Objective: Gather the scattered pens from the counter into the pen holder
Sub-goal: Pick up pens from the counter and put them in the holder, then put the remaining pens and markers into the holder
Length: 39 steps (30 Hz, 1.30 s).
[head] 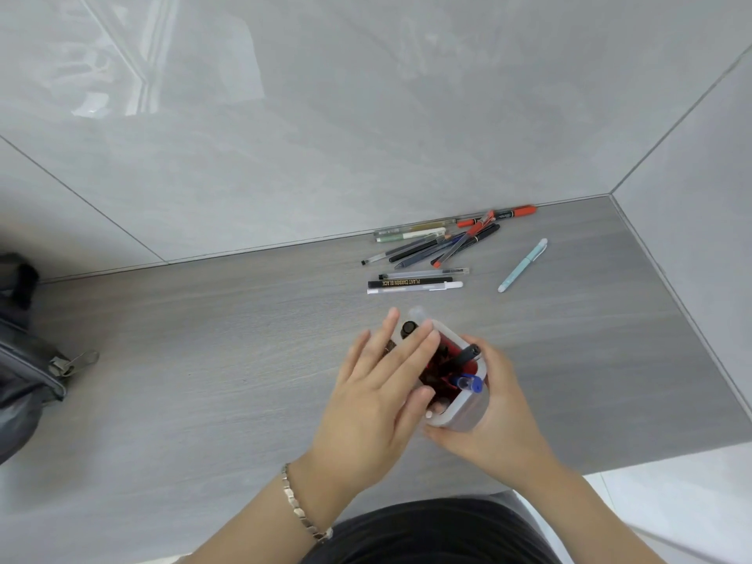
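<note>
Pen holder (464,417): a pale grey, rounded-corner holder with a dark red inside, standing on the grey wood-grain desk (203,360) near the front edge; its left side is covered by the left hand.
Right hand (492,405): its grip is wrapped round the right and near walls of the pen holder, thumb at the near corner, fingers hidden behind the far side.
Left hand (378,396): fingers spread flat and loose over the holder's mouth, grip released, clasping nothing that can be seen; a metal link bracelet (303,510) sits on the wrist.
Inside the holder: a blue-capped pen (470,383) and a black pen (464,356) lean against the right rim; a dark cap (408,330) and a blurred clear cap (417,313) stick up past the fingertips. How many more pens are inside cannot be told.
Scattered pens (439,242): a crossed heap lies against the wall at the back of the desk, well apart from the holder, with a red marker (498,215) along the wall; individual pens in the heap are hard to separate.
Nearer row: three pens lie side by side between heap and holder, among them a black pen lettered PLANT CARBON BLACK (407,282).
Light blue pen (523,265): lies alone to the right of the heap, slanted.
Dark bag (24,360): at the left edge, cut off, zip pull resting on the desk.
Dark clothing (427,535): the person's body at the bottom edge, cut off.
</note>
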Each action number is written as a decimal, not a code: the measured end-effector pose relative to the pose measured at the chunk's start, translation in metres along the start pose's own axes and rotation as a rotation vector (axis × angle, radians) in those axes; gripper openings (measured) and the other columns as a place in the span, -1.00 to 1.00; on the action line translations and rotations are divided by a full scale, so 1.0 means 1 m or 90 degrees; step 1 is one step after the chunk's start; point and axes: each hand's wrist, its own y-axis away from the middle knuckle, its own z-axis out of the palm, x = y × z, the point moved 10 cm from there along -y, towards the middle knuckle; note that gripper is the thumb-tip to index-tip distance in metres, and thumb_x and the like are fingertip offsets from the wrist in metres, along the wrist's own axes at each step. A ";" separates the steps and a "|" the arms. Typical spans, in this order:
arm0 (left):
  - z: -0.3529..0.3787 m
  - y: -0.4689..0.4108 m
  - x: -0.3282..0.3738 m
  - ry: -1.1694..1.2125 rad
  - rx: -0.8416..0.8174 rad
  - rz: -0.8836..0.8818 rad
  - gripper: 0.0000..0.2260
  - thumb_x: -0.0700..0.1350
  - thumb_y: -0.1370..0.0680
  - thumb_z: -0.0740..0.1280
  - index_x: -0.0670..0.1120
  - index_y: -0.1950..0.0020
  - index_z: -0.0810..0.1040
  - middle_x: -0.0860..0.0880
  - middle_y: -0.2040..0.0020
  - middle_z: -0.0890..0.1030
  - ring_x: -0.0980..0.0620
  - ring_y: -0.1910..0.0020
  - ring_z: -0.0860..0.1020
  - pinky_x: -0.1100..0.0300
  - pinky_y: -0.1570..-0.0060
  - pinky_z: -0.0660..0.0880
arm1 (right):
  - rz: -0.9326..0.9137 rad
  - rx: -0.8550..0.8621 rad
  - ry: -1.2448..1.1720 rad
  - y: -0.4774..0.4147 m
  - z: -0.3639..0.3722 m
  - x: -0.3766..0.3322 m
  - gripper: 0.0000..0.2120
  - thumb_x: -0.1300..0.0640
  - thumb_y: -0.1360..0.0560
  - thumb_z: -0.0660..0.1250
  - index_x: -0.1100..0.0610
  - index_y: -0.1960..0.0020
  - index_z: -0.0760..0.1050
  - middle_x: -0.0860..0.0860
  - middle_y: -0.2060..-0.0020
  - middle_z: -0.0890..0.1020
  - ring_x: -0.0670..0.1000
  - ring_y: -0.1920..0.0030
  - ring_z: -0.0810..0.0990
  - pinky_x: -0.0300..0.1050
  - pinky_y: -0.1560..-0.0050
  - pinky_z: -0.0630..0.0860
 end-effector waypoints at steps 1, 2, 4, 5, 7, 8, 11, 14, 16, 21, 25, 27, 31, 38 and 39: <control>-0.001 -0.002 -0.003 0.005 0.000 -0.020 -0.59 0.11 -0.62 -0.09 0.07 -0.46 0.11 0.18 -0.51 0.01 0.03 -0.52 -0.06 -0.02 -0.46 0.01 | 0.004 0.005 0.001 -0.001 -0.001 0.001 -0.19 0.15 -0.13 0.61 -0.06 -0.25 0.28 -0.06 -0.17 0.44 -0.23 -0.18 0.45 -0.57 -0.04 0.39; -0.002 -0.004 -0.006 0.026 -0.008 -0.038 -0.57 0.15 -0.60 -0.09 0.11 -0.47 0.08 0.19 -0.53 -0.14 0.03 -0.52 -0.14 -0.01 -0.49 -0.07 | 0.013 0.009 -0.003 -0.002 -0.003 0.003 -0.19 0.14 -0.12 0.61 -0.07 -0.26 0.28 -0.05 -0.17 0.44 -0.19 -0.18 0.47 -0.51 -0.07 0.43; 0.002 -0.007 -0.011 0.091 -0.050 -0.067 -0.49 0.26 -0.54 -0.02 0.20 -0.46 -0.02 0.22 -0.46 -0.40 0.04 -0.49 -0.30 0.08 -0.45 -0.18 | 0.031 0.018 -0.016 -0.005 -0.006 0.007 -0.18 0.14 -0.10 0.61 -0.10 -0.25 0.28 -0.03 -0.18 0.45 -0.15 -0.18 0.50 -0.34 -0.14 0.50; 0.003 -0.009 -0.015 0.126 -0.069 -0.095 -0.39 0.31 -0.48 0.06 0.25 -0.45 -0.12 0.24 -0.43 -0.44 0.06 -0.48 -0.31 0.11 -0.43 -0.15 | 0.033 0.022 -0.020 -0.008 -0.008 0.008 -0.17 0.10 -0.09 0.61 -0.11 -0.25 0.28 -0.02 -0.19 0.46 -0.13 -0.19 0.51 -0.30 -0.16 0.51; 0.010 -0.009 -0.029 0.216 -0.113 -0.206 -0.12 0.35 -0.31 0.30 0.34 -0.37 -0.30 0.22 -0.48 -0.27 0.16 -0.50 -0.10 0.29 -0.41 0.07 | 0.040 0.030 -0.009 -0.015 -0.009 0.008 -0.13 0.04 -0.05 0.62 -0.06 -0.27 0.28 0.01 -0.20 0.46 -0.11 -0.20 0.49 -0.35 -0.17 0.47; 0.014 -0.008 -0.035 0.275 -0.130 -0.263 -0.03 0.28 -0.26 0.41 0.35 -0.34 -0.30 0.17 -0.50 -0.05 0.25 -0.45 0.08 0.45 -0.32 0.15 | 0.045 0.035 -0.005 -0.019 -0.007 0.008 -0.11 0.06 -0.04 0.63 -0.05 -0.27 0.29 0.01 -0.20 0.46 -0.11 -0.20 0.49 -0.39 -0.17 0.46; 0.013 -0.009 -0.047 0.373 -0.056 -0.309 -0.14 -0.05 -0.24 0.56 0.31 -0.29 0.04 0.26 -0.22 0.42 0.42 -0.17 0.40 0.62 -0.06 0.30 | 0.027 0.018 0.005 -0.029 0.004 -0.001 -0.18 0.08 -0.08 0.59 -0.28 -0.18 0.23 -0.11 -0.17 0.43 -0.28 -0.18 0.44 -0.48 -0.16 0.41; 0.001 -0.002 -0.072 0.375 0.047 -0.361 -0.32 0.03 -0.14 0.61 0.26 -0.11 0.30 0.32 0.03 0.57 0.38 0.00 0.51 0.54 0.01 0.40 | -0.005 -0.123 0.072 -0.043 0.023 -0.010 -0.14 0.23 -0.23 0.56 -0.28 -0.22 0.08 -0.28 -0.18 0.29 -0.48 -0.18 0.28 -0.71 -0.11 0.18; -0.010 0.006 -0.089 0.349 0.093 -0.402 -0.41 0.11 -0.09 0.54 0.22 -0.03 0.36 0.27 0.07 0.59 0.36 0.04 0.53 0.53 0.04 0.40 | -0.036 -0.226 0.188 -0.060 0.030 -0.009 -0.21 0.24 -0.35 0.48 -0.13 -0.37 0.09 -0.23 -0.27 0.26 -0.32 -0.29 0.23 -0.64 -0.23 0.08; -0.021 0.019 -0.115 0.313 0.124 -0.453 -0.43 -0.20 -0.22 0.56 0.24 0.02 0.32 0.17 0.01 0.52 0.33 0.04 0.50 0.59 0.20 0.39 | -0.086 -0.085 0.456 -0.142 0.001 0.006 -0.64 0.29 -0.49 0.27 0.22 -0.29 0.42 0.14 -0.26 0.49 0.15 -0.31 0.40 -0.08 -0.31 0.29; -0.016 0.025 -0.121 0.303 0.123 -0.459 -0.44 -0.26 -0.24 0.53 0.20 0.01 0.31 0.06 0.00 0.52 0.21 0.00 0.48 0.55 0.27 0.42 | -0.055 -0.174 0.691 -0.171 0.024 0.045 -0.69 0.21 -0.55 0.17 0.22 -0.28 0.36 0.15 -0.25 0.45 0.19 -0.25 0.38 0.05 -0.20 0.35; -0.012 0.026 -0.124 0.328 0.129 -0.474 -0.45 -0.22 -0.24 0.54 0.14 -0.03 0.33 0.04 -0.01 0.53 0.22 0.01 0.49 0.56 0.28 0.41 | -0.070 -0.186 0.762 -0.173 0.032 0.052 -0.72 0.23 -0.55 0.14 0.23 -0.25 0.36 0.16 -0.22 0.44 0.19 -0.22 0.38 0.04 -0.18 0.34; -0.005 0.028 -0.132 0.322 0.155 -0.490 -0.39 -0.12 -0.24 0.56 0.03 -0.16 0.33 0.02 -0.09 0.52 0.10 -0.10 0.50 0.59 0.18 0.39 | -0.028 -0.228 0.829 -0.160 0.036 0.061 -0.70 0.31 -0.51 0.12 0.27 -0.23 0.32 0.21 -0.19 0.44 0.21 -0.20 0.41 0.03 -0.08 0.38; -0.023 0.002 -0.109 0.062 0.194 -0.349 -0.05 0.17 -0.19 0.46 0.12 -0.42 -0.03 -0.13 -0.42 0.21 0.01 -0.40 0.20 0.12 -0.32 0.25 | 0.137 -0.258 0.490 -0.099 0.000 0.053 -0.79 0.17 -0.60 0.04 0.22 -0.16 0.35 0.15 0.16 0.53 0.21 0.11 0.52 -0.01 0.14 0.40; -0.027 -0.003 -0.106 0.033 0.203 -0.336 -0.10 0.18 -0.21 0.43 0.10 -0.42 0.02 -0.17 -0.42 0.25 -0.07 -0.39 0.25 0.06 -0.31 0.27 | 0.137 -0.258 0.447 -0.091 -0.005 0.043 -0.78 0.13 -0.60 0.04 0.18 -0.14 0.37 0.09 0.25 0.50 0.19 0.18 0.51 -0.02 0.18 0.40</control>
